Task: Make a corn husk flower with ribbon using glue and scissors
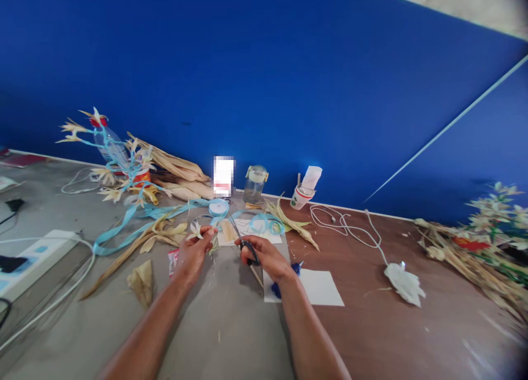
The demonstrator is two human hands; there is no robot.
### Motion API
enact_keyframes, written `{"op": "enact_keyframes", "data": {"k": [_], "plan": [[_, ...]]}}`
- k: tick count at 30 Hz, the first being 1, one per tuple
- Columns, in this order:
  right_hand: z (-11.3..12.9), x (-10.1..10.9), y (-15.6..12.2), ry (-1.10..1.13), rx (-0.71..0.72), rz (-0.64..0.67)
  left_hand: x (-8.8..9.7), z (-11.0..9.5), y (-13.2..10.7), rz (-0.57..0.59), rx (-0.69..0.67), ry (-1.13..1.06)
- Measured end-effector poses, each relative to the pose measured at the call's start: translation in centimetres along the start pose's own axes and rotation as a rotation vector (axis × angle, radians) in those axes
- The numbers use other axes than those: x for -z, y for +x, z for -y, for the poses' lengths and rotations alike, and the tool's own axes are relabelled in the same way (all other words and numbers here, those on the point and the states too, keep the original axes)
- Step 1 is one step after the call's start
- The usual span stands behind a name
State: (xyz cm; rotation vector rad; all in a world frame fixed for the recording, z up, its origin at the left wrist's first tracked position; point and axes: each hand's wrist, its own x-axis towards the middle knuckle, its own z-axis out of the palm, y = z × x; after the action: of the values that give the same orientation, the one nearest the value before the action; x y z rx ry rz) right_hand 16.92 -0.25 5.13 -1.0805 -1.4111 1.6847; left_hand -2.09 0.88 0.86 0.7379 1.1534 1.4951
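Note:
Between the fingers of my left hand [195, 252] is a small pale flower [196, 231] that looks made of corn husk. My right hand [264, 255] is closed around the black handles of a pair of scissors [250, 253], whose blades point up and to the left. A gap separates the scissors from the flower. Behind both hands lie a roll of light blue ribbon [218, 207] and white paper [270, 237]. Dry husk strips [165, 234] lie left of my left hand. Under my right wrist is another white sheet [322, 287] with something dark blue on it.
Blue-stemmed husk flowers [109, 149] stand at the left, near a power strip [37, 259]. A lidded jar [256, 185] and a paper cup [302, 197] stand along the blue partition [264, 83]. A white cable [350, 226] and crumpled tissue [404, 284] lie right, near more husk flowers [493, 220].

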Motion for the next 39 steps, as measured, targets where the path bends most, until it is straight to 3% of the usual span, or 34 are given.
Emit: {"op": "enact_keyframes", "data": {"k": [10,17,27,39], "plan": [[-0.1,0.1,-0.1,-0.161,-0.043,0.139,-0.4,-0.6,-0.4,0.015,0.003,0.010],[-0.6,-1.6,0.3,-0.294,0.076,0.043,-0.4,-0.4,-0.5,0.070,-0.031,0.096],[-1.6,-2.4,0.6,-0.366,0.139,-0.008,-1.0,-1.7,-1.4,-0.032,-0.029,0.297],[-1.9,-0.2,0.6,-0.454,0.104,0.093,0.2,-1.5,-0.2,0.054,-0.092,0.405]]}}
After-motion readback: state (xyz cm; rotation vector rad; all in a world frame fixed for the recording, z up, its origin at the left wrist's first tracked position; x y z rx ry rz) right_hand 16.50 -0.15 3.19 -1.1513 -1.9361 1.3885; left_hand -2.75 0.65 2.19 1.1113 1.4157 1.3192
